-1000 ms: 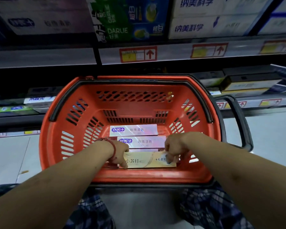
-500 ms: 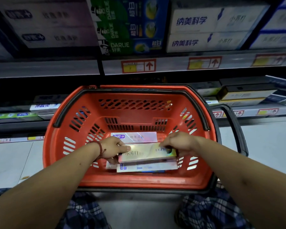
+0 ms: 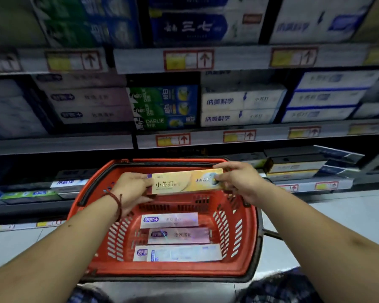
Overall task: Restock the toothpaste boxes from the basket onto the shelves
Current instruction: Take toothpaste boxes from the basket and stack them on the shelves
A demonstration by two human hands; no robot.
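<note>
A yellow toothpaste box (image 3: 185, 182) is held level above the far rim of the red basket (image 3: 90, 189). My left hand (image 3: 132, 189) grips its left end and my right hand (image 3: 239, 180) grips its right end. Three pale purple and white toothpaste boxes (image 3: 173, 236) lie flat side by side on the basket floor. The shelves (image 3: 206, 138) rise behind the basket, stacked with boxed toothpaste.
Green Darlie boxes (image 3: 162, 108) sit mid-shelf, with white boxes (image 3: 241, 108) to their right and pale purple ones (image 3: 85, 103) to their left. A low shelf (image 3: 311, 184) at the right holds dark and yellow boxes. The basket's black handle (image 3: 269, 232) hangs at its right side. Grey floor lies on both sides.
Both hands have lifted the yellow box out of the basket, up to its far rim. My view has tilted upward, showing more shelves.
</note>
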